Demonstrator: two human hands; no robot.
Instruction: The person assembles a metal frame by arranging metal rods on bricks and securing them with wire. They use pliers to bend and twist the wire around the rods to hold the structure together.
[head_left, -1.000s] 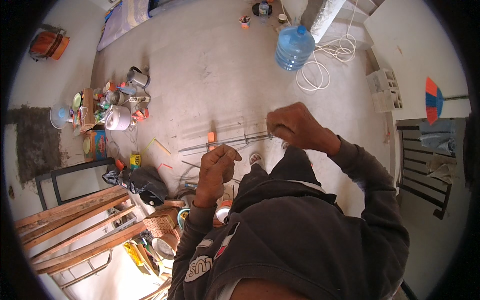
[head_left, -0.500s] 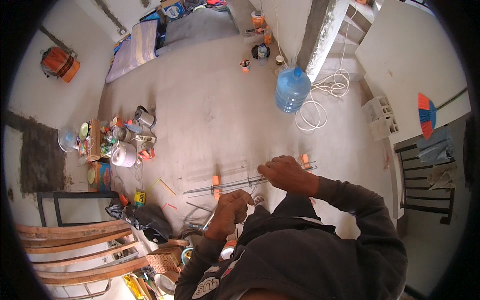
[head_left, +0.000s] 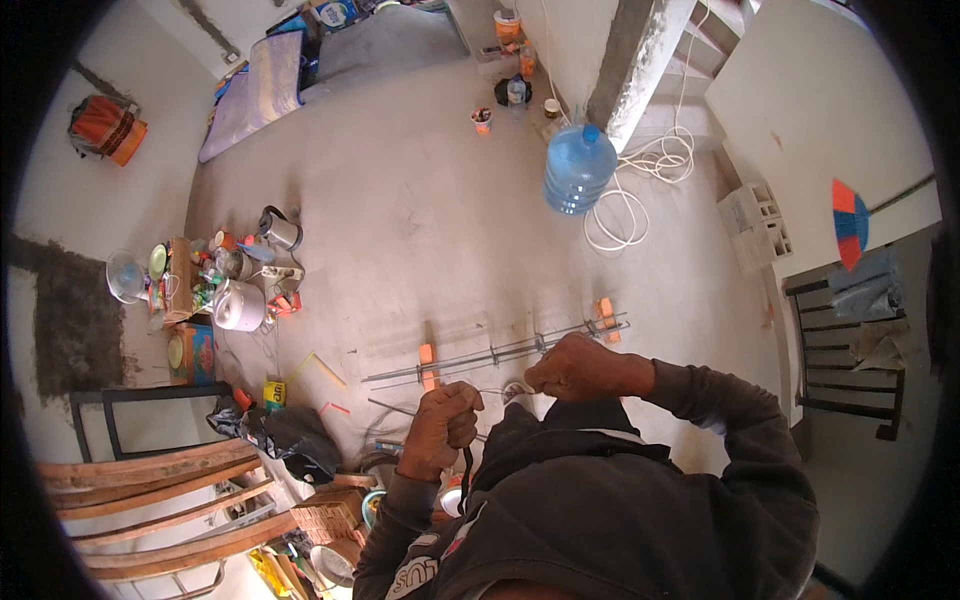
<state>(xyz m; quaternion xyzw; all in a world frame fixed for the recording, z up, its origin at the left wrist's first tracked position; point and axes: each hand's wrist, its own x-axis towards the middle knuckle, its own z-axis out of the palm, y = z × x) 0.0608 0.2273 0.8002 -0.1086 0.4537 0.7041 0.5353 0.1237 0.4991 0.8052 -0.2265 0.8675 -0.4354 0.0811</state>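
My left hand [head_left: 443, 428] is closed in a fist in front of my body, and whatever it may hold is hidden. A dark strip [head_left: 466, 470] hangs just below it; I cannot tell whether the hand grips it. To the right, my right hand [head_left: 582, 368] is also closed, knuckles up, and its contents do not show. Beyond both hands lies a long bundle of thin steel rods [head_left: 465, 361] with small crosswise pieces. It rests across two orange bricks, the left brick [head_left: 428, 366] and the right brick [head_left: 606, 313]. My right hand appears nearest the rods' right half.
A big blue water bottle [head_left: 580, 168] stands by coiled white hose [head_left: 655, 163] near the stairs. Left are a kettle [head_left: 280, 228], a pale rice cooker [head_left: 239, 306], a black bag [head_left: 297, 440] and wooden slats [head_left: 160, 475]. Concrete blocks [head_left: 757, 225] sit against the right wall.
My right hand has come down and to the right, and its fingers now curl under. My left hand has turned and shifted slightly left. The whole view has moved a little.
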